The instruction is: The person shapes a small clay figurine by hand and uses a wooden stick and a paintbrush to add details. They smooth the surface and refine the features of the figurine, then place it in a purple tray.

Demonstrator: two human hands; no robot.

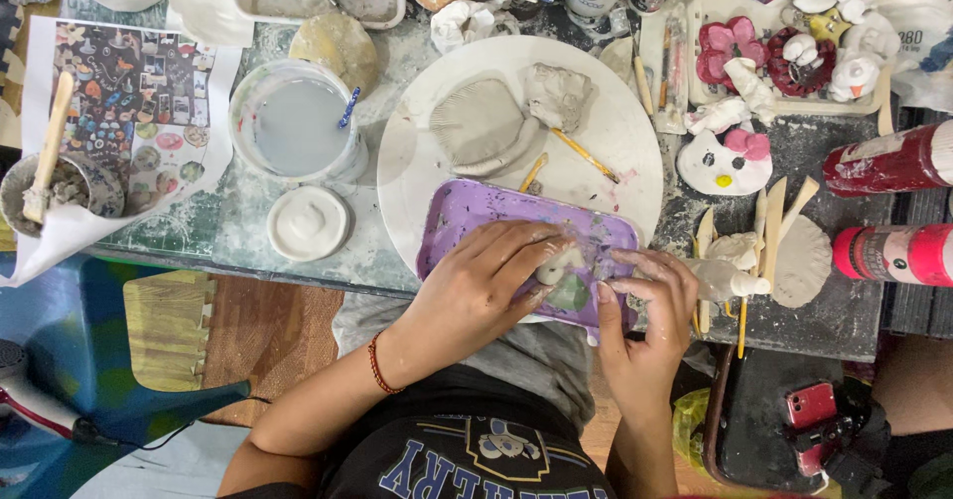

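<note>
A purple rectangular tray (467, 216) lies at the table's near edge, partly on a round white board (615, 151). My left hand (476, 290) rests on the tray and pinches a small pale clay piece (559, 264) between thumb and fingers. My right hand (645, 310) grips the tray's right end, fingertips close to the clay piece. Both hands are smeared with clay. On the board behind the tray lie a ribbed grey clay slab (481, 127), a grey clay lump (556, 95) and two thin yellow sticks (584, 154).
A tub of cloudy water (293, 127) and its white lid (308, 223) stand left of the board. Small painted clay figures (725, 161), wooden tools (774, 226) and red paint bottles (888, 161) crowd the right. A cup with a wooden stick (50, 186) sits far left.
</note>
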